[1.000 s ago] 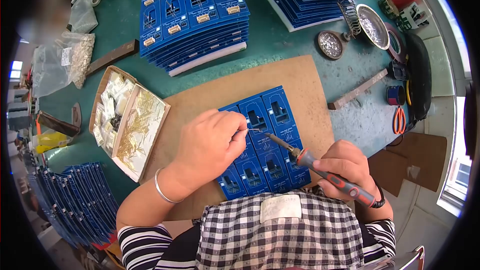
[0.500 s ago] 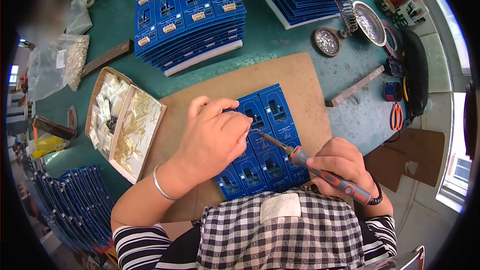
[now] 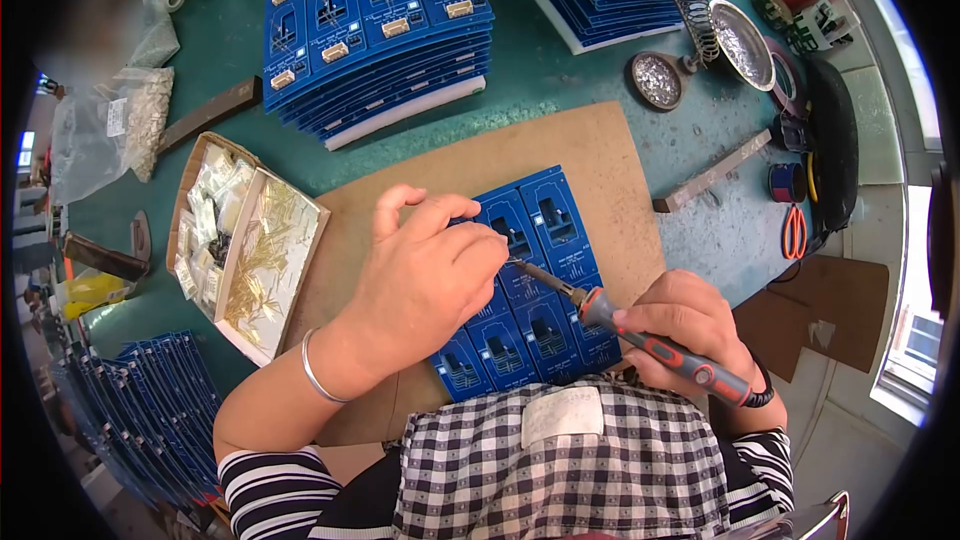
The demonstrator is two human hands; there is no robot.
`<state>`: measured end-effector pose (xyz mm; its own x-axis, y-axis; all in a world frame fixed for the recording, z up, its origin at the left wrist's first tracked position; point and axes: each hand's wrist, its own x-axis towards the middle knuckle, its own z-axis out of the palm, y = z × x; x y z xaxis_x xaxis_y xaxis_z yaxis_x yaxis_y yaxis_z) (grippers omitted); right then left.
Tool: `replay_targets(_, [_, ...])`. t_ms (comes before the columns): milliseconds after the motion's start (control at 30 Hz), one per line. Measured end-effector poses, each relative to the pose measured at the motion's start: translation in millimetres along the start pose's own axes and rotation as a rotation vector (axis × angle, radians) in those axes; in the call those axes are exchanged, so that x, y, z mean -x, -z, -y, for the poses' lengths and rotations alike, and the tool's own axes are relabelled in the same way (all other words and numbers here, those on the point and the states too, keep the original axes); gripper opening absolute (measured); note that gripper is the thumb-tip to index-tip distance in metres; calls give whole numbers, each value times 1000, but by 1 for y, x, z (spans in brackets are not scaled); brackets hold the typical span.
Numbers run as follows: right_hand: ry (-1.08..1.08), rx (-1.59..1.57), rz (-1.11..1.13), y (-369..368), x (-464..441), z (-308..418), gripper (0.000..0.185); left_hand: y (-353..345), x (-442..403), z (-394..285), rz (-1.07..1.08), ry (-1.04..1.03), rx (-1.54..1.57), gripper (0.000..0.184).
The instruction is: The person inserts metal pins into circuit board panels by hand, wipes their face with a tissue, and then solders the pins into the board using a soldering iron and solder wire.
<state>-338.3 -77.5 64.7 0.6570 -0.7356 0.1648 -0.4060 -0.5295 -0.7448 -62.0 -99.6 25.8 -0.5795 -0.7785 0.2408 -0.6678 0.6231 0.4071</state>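
Observation:
A blue circuit board panel (image 3: pixel 545 335) lies flat on a brown board in front of me, its units laid out in a grid. My right hand (image 3: pixel 690 325) is closed around the grey and red handle of a soldering iron (image 3: pixel 660 350). The iron's tip meets the panel near its upper middle, right by my left fingertips. My left hand (image 3: pixel 430 275) rests over the panel's left side with thumb and index finger pinched together. Whatever they hold is tiny and mostly hidden; the other fingers curl loosely above.
Left of the brown board (image 3: pixel 400 190) sits a cardboard box (image 3: pixel 290 290) with thin gold pins and small packets. Stacks of blue boards (image 3: pixel 380 40) stand behind and at lower left. A soldering iron stand (image 3: pixel 697 35), solder dish (image 3: pixel 656 82), metal bar (image 3: pixel 712 172) and orange-handled tool (image 3: pixel 794 231) lie right.
Both hands stay nearly in place. The iron's tip has shifted slightly left, closer to my left fingertips, and my left hand has moved a little.

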Motion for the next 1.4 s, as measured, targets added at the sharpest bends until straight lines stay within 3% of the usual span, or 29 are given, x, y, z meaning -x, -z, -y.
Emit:
replay_targets(167, [-2,-10,-9,0,1,-2,38,0,-1,-3,21,-16,-50,18])
replay_targets(267, [-5,-12,-9,-1,1,-2,37,1,1,-3,-108,25,-1,18])
replay_targets(567, [0,-80,-58,6,10,-3,33,25,31,-3,-154,323,247,12])
replay_targets(867, [89,-113,-47,-20,-2,3,35,10,40,0,-216,157,57,15])
replay_targets(1400, [55,-62,2,-26,-17,10,38,7,43,7,-102,121,-17,15])
